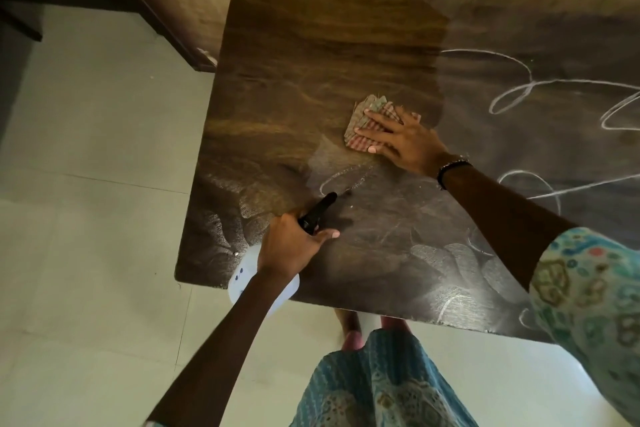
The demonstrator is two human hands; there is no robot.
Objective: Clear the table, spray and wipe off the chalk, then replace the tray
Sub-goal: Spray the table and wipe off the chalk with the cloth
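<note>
Left hand (291, 246): nearest, over the bench's near left edge, fingers curled round the neck of the spray bottle (263, 282), thumb stretched out to the right.
Spray bottle: white, rounded plastic body below and behind the left hand, partly hidden by the wrist; its contents cannot be told. Black nozzle (320, 210) pokes out past the knuckles, aimed across the bench.
Bench (311, 55): dark wood with rounded corners, grain showing, glossy in streaks beyond the left hand and dull grey with smear to the right of it.
Chalk (512, 90): thin white loops and scribbles, one small loop just ahead of the nozzle, larger ones on the far side of the right forearm.
Right hand (398, 139): further out, flat with fingers spread, pressing down on the cloth (367, 121); a dark beaded bracelet (452, 170) at the wrist.
Cloth: folded checked fabric, red and green, frayed edge, lying under the right fingertips.
Floor (86, 218): pale tiles to the left of the left arm.
</note>
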